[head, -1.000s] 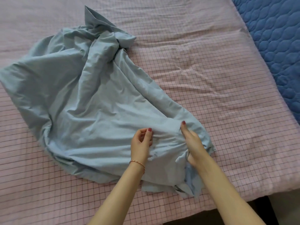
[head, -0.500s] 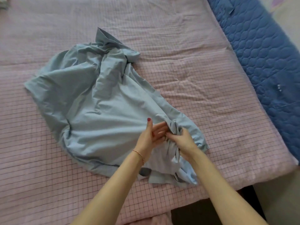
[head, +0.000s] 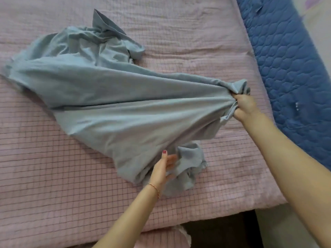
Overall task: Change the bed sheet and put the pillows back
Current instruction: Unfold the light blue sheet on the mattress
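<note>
Head view looks down on a pink checked bed cover (head: 71, 176) with a crumpled light blue sheet (head: 116, 108) lying across it, running from about ten o'clock toward three o'clock. At three o'clock the right hand (head: 245, 106) has its fingers curled tight round a gathered bunch of the sheet's edge, and the cloth fans out taut from that fist toward the left, in long straight folds. Toward six o'clock the left hand (head: 163, 169) rests at the sheet's near corner, thumb up and fingers reaching into a loose wad of the cloth; whether those fingers actually pinch the fabric I cannot tell, since the folds cover them. A thin bracelet (head: 155, 187) sits on the left wrist. The far end of the sheet stays bunched and wrinkled at eleven o'clock, with one flap standing up. A blue quilted cover (head: 290, 59) lies along the bed's right side, from one o'clock down to four o'clock, just beside the pink cover.
</note>
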